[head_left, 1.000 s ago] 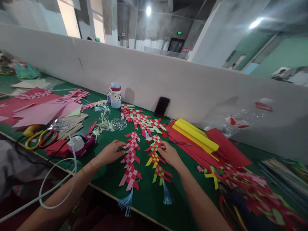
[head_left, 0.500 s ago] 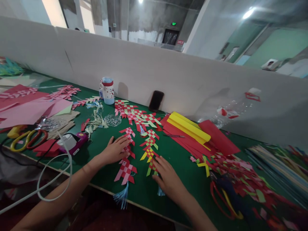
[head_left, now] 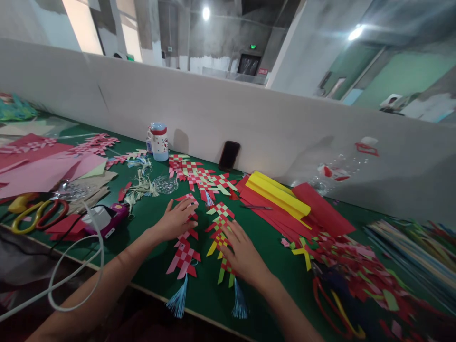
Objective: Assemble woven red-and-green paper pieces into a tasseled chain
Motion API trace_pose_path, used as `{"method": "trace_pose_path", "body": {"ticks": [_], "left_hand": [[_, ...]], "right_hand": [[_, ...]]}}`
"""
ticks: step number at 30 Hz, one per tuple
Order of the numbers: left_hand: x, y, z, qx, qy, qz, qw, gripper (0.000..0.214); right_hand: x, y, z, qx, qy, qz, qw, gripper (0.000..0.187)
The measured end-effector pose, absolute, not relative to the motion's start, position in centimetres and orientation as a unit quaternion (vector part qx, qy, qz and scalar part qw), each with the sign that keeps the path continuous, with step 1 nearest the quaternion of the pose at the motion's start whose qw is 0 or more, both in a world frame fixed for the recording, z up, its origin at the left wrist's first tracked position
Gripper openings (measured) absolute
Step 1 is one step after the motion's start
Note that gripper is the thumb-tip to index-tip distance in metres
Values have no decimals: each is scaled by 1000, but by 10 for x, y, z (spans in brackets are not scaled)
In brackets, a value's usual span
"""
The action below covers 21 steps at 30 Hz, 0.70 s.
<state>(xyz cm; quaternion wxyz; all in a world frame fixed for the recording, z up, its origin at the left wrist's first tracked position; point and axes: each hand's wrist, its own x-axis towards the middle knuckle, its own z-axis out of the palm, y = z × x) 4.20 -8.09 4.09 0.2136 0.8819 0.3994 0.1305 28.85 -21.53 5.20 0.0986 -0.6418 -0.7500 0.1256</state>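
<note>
Two strings of woven paper fish lie side by side on the green table, each ending in a blue tassel. My left hand [head_left: 177, 219] rests flat with fingers spread over the upper part of the red-and-pink fish string [head_left: 184, 257], covering some of it. Over the right edge of the string of red, yellow and green fish [head_left: 215, 244] lies my right hand [head_left: 244, 251], its fingers stretched out. The left tassel [head_left: 178, 298] hangs toward the table's front edge, and the right tassel [head_left: 240, 301] lies below my right hand.
More woven fish [head_left: 199, 175] lie behind, near a cup [head_left: 158, 141] and a phone [head_left: 229, 156]. Yellow paper [head_left: 278, 194] tops red sheets to the right, beside a heap of paper scraps [head_left: 356, 266] and scissors [head_left: 329, 304]. A white cable [head_left: 101, 256] loops over my left forearm.
My right hand has moved up along the right-hand fish string, uncovering its lower green fish and tassel. My left hand has shifted slightly upward on its string. The view has tilted a little.
</note>
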Motion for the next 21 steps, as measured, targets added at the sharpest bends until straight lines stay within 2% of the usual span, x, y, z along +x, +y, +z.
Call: {"method": "trace_pose_path", "body": {"ticks": [4, 7, 15, 21], "left_hand": [[57, -70, 44, 885, 401, 122, 204, 54], [65, -62, 41, 887, 403, 115, 196, 55], [70, -53, 23, 891, 404, 102, 179, 59], [62, -44, 20, 880, 421, 162, 151, 49]], "right_hand": [[280, -199, 48, -638, -755, 147, 38, 57], [280, -198, 46, -634, -758, 151, 24, 55], [298, -145, 74, -604, -773, 113, 160, 44], [284, -44, 86, -609, -773, 93, 149, 43]]}}
